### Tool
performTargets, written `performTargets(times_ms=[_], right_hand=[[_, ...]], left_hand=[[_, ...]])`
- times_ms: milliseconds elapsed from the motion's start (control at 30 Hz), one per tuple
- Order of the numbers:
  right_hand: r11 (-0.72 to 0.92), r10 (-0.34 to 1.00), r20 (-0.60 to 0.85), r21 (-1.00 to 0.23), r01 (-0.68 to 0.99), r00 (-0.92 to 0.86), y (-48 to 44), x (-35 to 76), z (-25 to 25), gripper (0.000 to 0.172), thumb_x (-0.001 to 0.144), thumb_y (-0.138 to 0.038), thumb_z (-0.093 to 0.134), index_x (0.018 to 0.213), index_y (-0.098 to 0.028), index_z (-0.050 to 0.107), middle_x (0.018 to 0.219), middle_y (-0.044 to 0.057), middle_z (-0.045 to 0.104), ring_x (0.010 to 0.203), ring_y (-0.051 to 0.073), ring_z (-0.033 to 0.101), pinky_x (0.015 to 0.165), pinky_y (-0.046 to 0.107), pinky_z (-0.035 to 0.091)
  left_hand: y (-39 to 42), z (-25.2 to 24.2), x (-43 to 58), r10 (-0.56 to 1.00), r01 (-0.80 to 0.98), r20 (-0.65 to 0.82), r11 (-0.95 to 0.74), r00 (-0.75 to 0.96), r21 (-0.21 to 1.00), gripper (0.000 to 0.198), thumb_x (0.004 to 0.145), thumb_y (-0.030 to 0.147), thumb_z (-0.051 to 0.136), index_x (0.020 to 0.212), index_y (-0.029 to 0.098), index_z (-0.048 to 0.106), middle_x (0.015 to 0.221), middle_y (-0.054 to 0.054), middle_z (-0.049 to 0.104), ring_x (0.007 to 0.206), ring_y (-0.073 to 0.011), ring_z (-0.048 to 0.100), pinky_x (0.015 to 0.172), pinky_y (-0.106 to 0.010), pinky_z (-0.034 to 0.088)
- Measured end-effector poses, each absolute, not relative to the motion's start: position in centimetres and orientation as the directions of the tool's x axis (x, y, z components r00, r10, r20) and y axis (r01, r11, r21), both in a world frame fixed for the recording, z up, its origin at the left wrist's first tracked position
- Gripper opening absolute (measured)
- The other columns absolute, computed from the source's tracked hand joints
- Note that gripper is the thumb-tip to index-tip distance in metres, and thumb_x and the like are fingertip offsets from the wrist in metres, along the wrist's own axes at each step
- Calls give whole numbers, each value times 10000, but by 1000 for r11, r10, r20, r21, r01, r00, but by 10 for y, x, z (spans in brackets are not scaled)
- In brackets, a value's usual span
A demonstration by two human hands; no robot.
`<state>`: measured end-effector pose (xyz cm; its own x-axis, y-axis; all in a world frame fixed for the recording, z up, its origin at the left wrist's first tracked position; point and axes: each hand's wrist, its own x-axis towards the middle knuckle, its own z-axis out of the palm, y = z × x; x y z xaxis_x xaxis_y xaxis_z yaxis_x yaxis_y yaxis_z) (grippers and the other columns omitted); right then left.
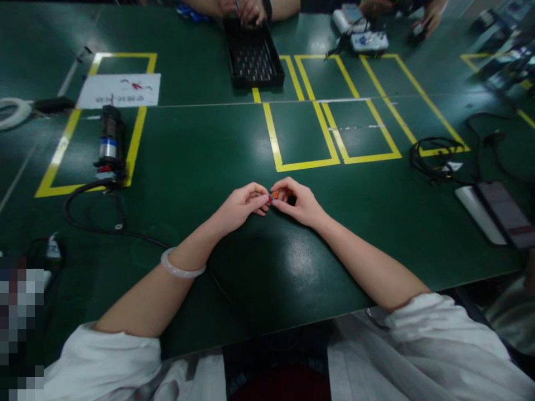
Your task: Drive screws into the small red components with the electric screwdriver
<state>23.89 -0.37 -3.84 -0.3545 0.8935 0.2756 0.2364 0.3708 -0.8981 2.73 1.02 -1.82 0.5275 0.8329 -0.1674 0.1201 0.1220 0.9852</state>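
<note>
Over the green table, my left hand [241, 207] and my right hand [300, 203] meet fingertip to fingertip. Between thumb and fingers, my left hand pinches a small red piece [270, 198]. My right hand is closed in a pinch on a small orange piece [275, 195] right beside it. The two pieces touch or lie very close; whether they form one part I cannot tell. Fingers cover much of both, and they are too small to name more exactly.
A corded black tool [109, 139] lies at left near a white printed card [121, 91]. A black tray [256, 58] with small parts stands across the table, before another person's hands [246, 10]. Coiled black cable [437, 156] and a phone [507, 211] lie at right.
</note>
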Motion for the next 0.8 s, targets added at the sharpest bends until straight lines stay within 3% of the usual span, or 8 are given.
performTargets(times_ms=[800], right_hand=[[388,889,283,-882,266,-360,-3,239,-40,161,873,-242,664,1014,-206,597,909,11,695,729,130,624,684,282,495]], left_hand=[[8,-19,32,869,64,-90,67,486,996,356,780,320,797,971,145,554,935,-27,595,777,-119,618,657,-241,602]])
